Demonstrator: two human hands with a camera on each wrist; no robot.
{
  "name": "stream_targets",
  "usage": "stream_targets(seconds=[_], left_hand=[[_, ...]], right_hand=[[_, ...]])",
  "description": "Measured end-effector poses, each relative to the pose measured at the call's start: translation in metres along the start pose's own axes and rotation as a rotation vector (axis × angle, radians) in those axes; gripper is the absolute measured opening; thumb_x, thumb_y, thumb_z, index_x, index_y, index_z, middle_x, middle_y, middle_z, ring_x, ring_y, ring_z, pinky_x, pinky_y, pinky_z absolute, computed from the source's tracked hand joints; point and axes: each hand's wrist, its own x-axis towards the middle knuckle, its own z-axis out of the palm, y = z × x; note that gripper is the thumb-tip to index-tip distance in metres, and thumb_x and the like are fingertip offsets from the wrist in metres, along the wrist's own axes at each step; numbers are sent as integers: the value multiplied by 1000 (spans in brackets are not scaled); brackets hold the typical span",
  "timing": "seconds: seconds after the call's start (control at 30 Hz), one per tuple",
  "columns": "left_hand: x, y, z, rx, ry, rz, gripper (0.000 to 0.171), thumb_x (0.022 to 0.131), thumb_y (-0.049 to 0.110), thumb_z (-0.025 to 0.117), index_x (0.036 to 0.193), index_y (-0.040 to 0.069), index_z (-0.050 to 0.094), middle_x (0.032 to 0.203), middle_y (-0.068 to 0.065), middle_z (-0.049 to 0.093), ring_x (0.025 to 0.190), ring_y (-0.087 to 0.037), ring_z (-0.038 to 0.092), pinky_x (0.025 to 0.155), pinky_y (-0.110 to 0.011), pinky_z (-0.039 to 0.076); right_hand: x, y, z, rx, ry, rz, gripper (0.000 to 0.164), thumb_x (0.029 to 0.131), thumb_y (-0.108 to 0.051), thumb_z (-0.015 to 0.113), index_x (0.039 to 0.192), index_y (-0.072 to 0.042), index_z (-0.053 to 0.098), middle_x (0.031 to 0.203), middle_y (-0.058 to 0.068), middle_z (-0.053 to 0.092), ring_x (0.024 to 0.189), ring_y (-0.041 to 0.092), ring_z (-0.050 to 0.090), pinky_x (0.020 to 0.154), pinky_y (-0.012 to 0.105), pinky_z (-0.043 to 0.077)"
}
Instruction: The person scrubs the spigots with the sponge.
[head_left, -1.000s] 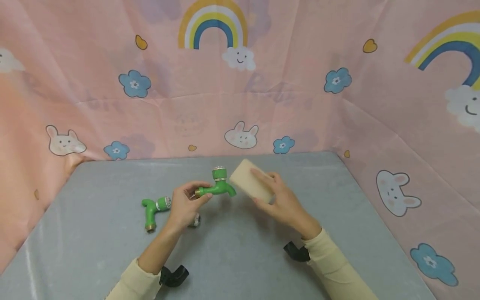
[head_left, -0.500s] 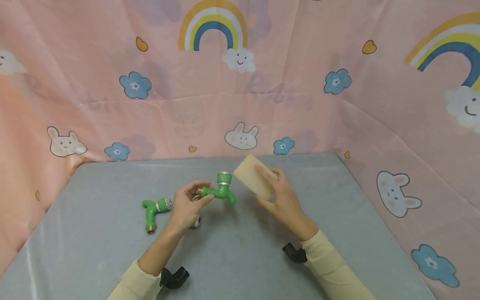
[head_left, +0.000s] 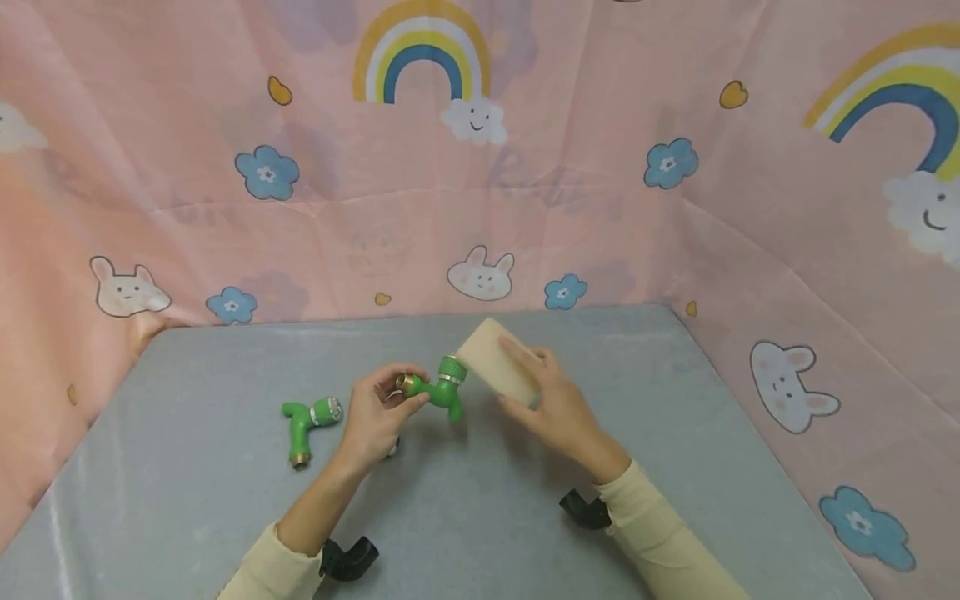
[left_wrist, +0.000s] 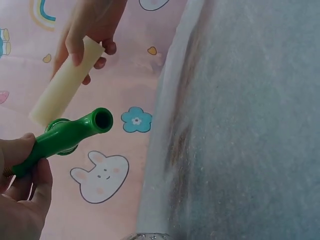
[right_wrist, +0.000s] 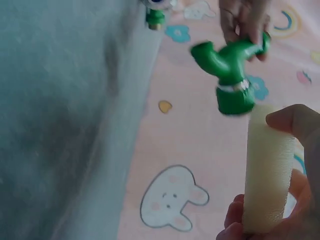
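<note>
My left hand pinches a green faucet by its inlet end, near the brass thread, above the table. Its capped knob leans up and right, and its spout points down. A pale cream sponge is gripped in my right hand, thumb on one face and fingers on the other. One corner of the sponge is right at the faucet's knob in the head view. The left wrist view shows the open spout mouth of the faucet, with the sponge behind it.
A second green faucet lies on the grey table left of my left hand. Another knob end peeks out behind that hand's wrist. Black curved wrist mounts hang at both sleeves. A pink patterned cloth stands behind.
The faucet has turned in my left hand, its knob tipping right and its brass end swinging into view. The sponge moved slightly up and away, then back down left to the knob.
</note>
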Motion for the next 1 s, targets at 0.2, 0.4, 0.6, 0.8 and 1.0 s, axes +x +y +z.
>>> stream_targets(seconds=[0.2,0.4,0.6,0.8,1.0], left_hand=[[0,-2,1,20,-57,52,25,89,-11,67,113,-2,67,115,-20,66,93,-8,60,81,-17,55],[0,-2,2,10,-102,71,24,90,-13,65,112,-4,65,117,-21,65,100,-9,62,88,-18,56],[0,-1,-2,5,-76,38,24,91,-12,64,113,-4,65,119,-20,64,102,-9,62,90,-17,55],[2,-3,-3,18,-73,33,25,89,-15,63,112,-4,65,117,-22,65,101,-9,62,91,-17,55],[1,-5,-2,21,-125,65,25,88,-16,63,112,-5,65,117,-21,64,100,-7,61,88,-17,55]], right_hand=[[1,6,-8,130,-33,14,75,91,-23,74,157,-25,39,133,19,52,95,26,54,71,29,47],[1,3,-7,268,-136,-11,70,95,-20,70,157,-22,38,137,19,51,94,22,48,70,25,44],[1,11,-18,242,-218,61,67,96,-24,68,156,-27,40,145,21,49,103,29,53,78,31,47],[2,20,-32,263,-259,57,64,96,-18,66,155,-21,42,142,24,53,100,28,52,76,34,47],[2,12,-24,324,-281,21,67,98,-22,65,158,-27,36,146,18,50,102,26,50,77,36,52]])
